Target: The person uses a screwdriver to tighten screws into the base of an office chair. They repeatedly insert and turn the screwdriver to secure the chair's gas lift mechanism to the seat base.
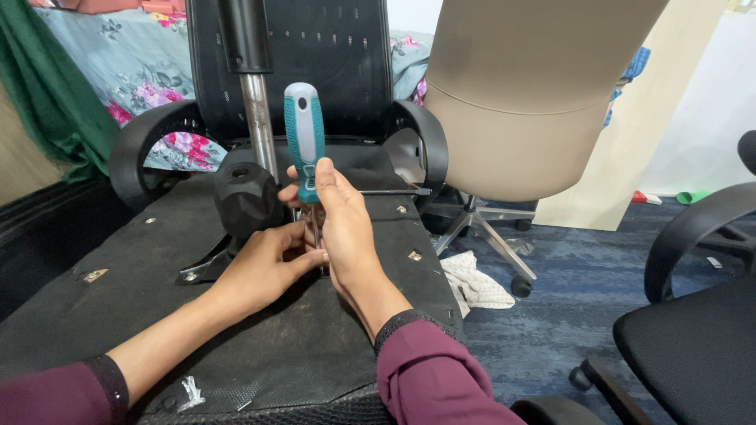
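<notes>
The right hand (340, 224) is wrapped around the lower end of one screwdriver (305, 142), whose teal and grey handle stands upright above the fist while the thin metal shaft runs straight down below it. The fingers are curled snugly about the handle's base, thumb toward the viewer. Just to its left, touching it at the fingertips, the left hand (264, 264) is pinched nearly shut around the shaft's lower part; what sits at the tip is hidden between the two hands.

Both hands rest over the black fabric underside of an overturned office chair (118, 315). Beyond and left of the left hand stands one black faceted plastic housing (246, 198), and from behind it one gas-lift cylinder (256, 94), black above and bare metal below, rises away from the hands. Five brass-coloured screw fittings (414, 255) show on the underside: two just right of the right hand, three well to the left of the left hand. Two curved black armrests (138, 145) arch on either side beyond the hands.

Right of the right hand, on the blue carpet, lies one crumpled white cloth (472, 283). Farther right and beyond stands one beige chair (512, 102), with another black chair (693, 338) at the near right. No labels or packages can be made out.
</notes>
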